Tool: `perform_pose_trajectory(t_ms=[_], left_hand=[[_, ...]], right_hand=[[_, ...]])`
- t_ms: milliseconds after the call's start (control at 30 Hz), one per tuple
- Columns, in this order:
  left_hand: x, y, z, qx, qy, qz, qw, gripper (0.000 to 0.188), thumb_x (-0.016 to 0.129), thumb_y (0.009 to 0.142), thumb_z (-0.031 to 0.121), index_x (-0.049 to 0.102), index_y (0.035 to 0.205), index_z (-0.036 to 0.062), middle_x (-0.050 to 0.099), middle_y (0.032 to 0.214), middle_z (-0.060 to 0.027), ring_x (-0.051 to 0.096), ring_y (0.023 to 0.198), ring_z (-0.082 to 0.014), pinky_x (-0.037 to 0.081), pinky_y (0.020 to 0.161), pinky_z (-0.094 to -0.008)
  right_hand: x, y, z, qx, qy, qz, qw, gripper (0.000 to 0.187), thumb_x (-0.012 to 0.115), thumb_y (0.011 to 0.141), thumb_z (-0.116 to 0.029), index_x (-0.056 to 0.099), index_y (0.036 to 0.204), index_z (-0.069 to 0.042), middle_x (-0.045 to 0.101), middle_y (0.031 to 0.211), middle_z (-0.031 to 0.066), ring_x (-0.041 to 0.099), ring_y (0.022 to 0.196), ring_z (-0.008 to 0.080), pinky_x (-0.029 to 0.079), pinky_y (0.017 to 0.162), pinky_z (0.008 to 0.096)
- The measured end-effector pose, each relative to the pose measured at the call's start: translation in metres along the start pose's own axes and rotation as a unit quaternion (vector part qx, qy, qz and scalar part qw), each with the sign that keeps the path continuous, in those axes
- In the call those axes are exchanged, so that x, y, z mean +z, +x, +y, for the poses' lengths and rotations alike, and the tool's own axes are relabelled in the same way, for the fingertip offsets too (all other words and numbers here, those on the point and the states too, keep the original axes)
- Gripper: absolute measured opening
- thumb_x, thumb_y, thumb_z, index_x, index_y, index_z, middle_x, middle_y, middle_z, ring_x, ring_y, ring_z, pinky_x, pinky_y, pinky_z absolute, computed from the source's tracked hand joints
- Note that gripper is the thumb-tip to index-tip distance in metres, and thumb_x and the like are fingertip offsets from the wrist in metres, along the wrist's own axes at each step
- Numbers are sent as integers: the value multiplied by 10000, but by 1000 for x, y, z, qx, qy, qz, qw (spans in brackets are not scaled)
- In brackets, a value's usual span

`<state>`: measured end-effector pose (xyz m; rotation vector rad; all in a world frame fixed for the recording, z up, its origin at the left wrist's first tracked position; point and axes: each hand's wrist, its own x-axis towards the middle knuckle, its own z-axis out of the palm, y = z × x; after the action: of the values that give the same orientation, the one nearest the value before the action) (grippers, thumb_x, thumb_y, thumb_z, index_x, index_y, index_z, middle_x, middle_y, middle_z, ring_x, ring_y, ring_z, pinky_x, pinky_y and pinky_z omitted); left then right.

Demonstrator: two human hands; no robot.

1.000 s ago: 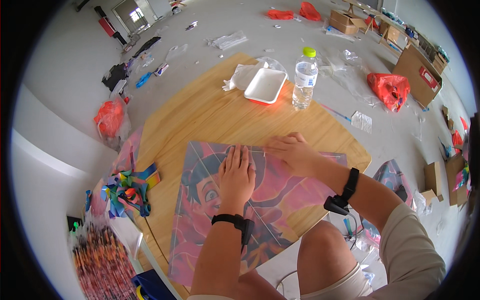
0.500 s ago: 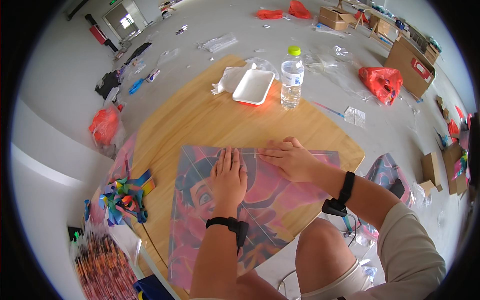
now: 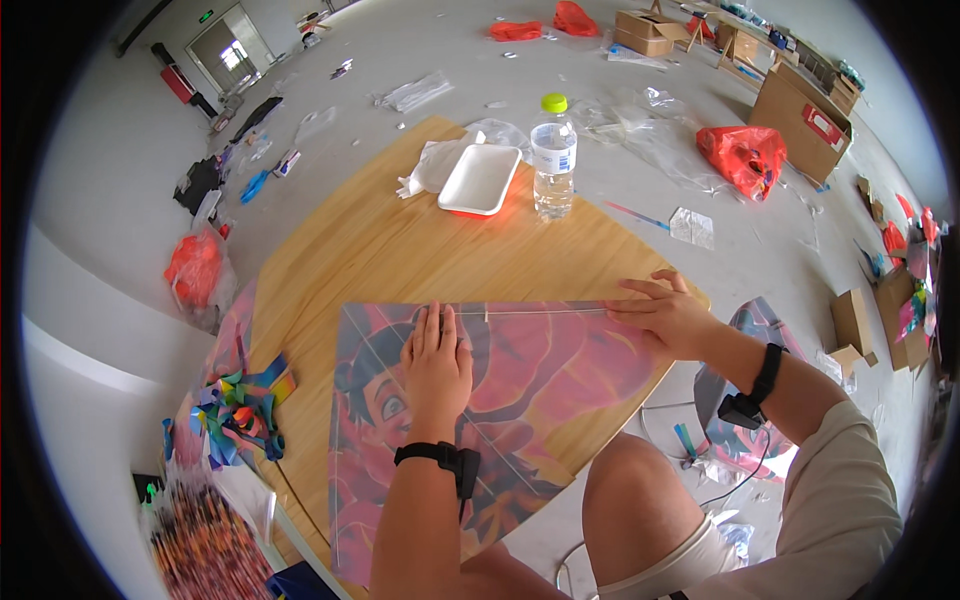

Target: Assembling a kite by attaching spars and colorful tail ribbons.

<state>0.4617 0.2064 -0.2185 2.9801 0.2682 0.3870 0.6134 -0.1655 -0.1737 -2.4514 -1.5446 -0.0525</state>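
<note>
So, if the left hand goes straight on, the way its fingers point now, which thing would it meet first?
Over the table, the left hand would probably meet the white tray first, near its left corner; the crumpled white wrapping beside it lies close to that line too.

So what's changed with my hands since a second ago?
Your right hand has moved right along the far edge of the printed sheet, toward its right corner. Nothing was visibly picked up. Your left hand stays flat on the sheet near that edge; the white tray and clear bottle haven't moved on the table.
</note>
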Motion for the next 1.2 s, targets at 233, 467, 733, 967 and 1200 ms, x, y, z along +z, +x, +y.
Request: perform_pose_trajectory(t_ms=[233,467,733,967,1200], left_hand=[[1,0,1,3,12,2,1000,570,491,1032,272,446,1571,94,355,1683,-92,345,1538,-281,270,1229,-458],[4,5,-22,22,-118,-31,992,648,577,1004,245,391,1605,90,337,1683,-155,331,1542,-335,269,1233,-473],[-119,-26,20,-98,-451,169,871,678,557,1016,95,296,1641,69,361,1659,-176,364,1523,-294,315,1212,-461],[-256,-209,65,-199,-548,301,755,496,544,1043,144,458,1526,78,539,1422,-109,577,1096,-174,446,1012,-340],[-285,-445,14,-333,-443,467,689,301,545,1030,84,585,1328,69,572,1011,10,505,798,-77,412,681,-254]], right_hand=[[-28,-33,17,20,-24,-22,999,451,707,823,-96,732,1263,-193,667,1414,-82,449,1479,224,266,1181,559],[-45,-72,-12,46,-51,9,998,400,726,768,-88,753,1159,-167,722,1281,-49,527,1388,207,308,1155,549],[-84,-170,-153,108,250,35,962,372,684,795,7,758,1130,-135,742,997,56,714,832,279,586,695,389],[-88,-180,-230,44,294,-11,955,371,686,896,-110,722,1260,-175,716,938,96,704,806,273,576,732,381],[-59,-171,-288,20,462,-67,884,421,632,950,-23,699,1346,-151,694,840,30,672,775,153,538,738,311]])
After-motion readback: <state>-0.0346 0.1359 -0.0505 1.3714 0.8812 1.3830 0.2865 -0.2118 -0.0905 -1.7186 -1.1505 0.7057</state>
